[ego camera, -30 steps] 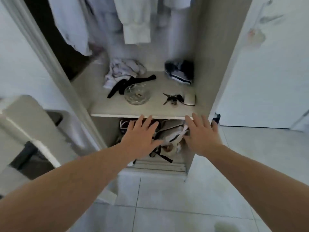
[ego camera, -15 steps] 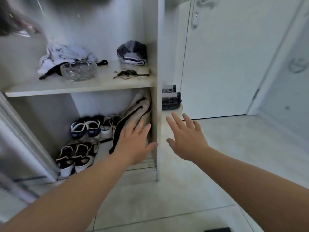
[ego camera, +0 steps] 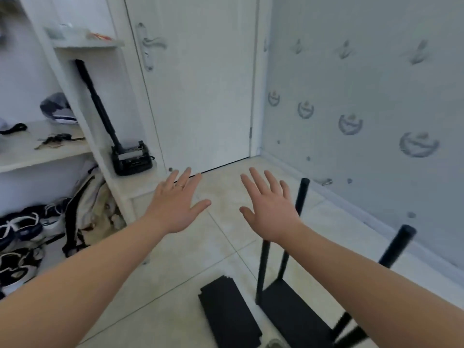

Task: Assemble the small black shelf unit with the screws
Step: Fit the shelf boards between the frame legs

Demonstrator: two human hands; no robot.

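Two bare hands reach forward over a pale tiled floor, the left hand and right hand both with fingers straight and spread, holding nothing. The black shelf unit, with upright poles, stands on the floor near right, below the right forearm. A stack of flat black panels lies just left of it, and a white door is far ahead.

Soft, cool, fairly bright light lies evenly over the room; shadows are faint. Wide-angle distortion bows the cabinet at left of the frame; the black poles at lower right are blurred.
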